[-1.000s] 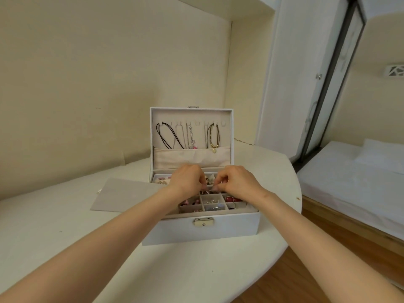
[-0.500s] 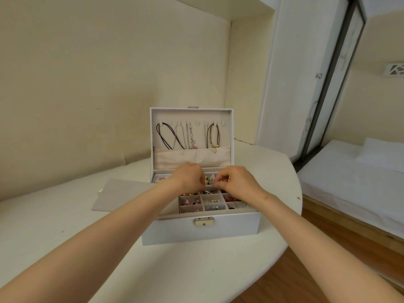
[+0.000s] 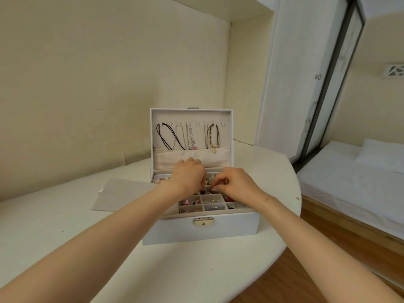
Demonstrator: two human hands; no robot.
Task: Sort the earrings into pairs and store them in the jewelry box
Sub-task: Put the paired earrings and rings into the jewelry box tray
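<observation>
A white jewelry box point(image 3: 175, 230) stands open on the table, its lid upright with necklaces point(image 3: 168, 138) hanging inside. Its tray is split into small compartments holding several earrings point(image 3: 213, 202), pink, red and silver ones among them. My left hand point(image 3: 189, 176) reaches into the middle of the tray with fingers curled down. My right hand point(image 3: 235, 183) is beside it, fingertips pinched together over the same spot on a small earring. The fingertips of both hands hide what lies under them.
A grey flat card point(image 3: 122, 193) lies on the white table point(image 3: 65, 226) left of the box. The table's rounded edge runs to the right, with wooden floor point(image 3: 306, 270) below. A white bed point(image 3: 360, 182) and a mirrored sliding door point(image 3: 328, 84) are at the right.
Both hands stay over the middle compartments. My left hand has shifted slightly farther back, and my right hand's fingers have closed tighter.
</observation>
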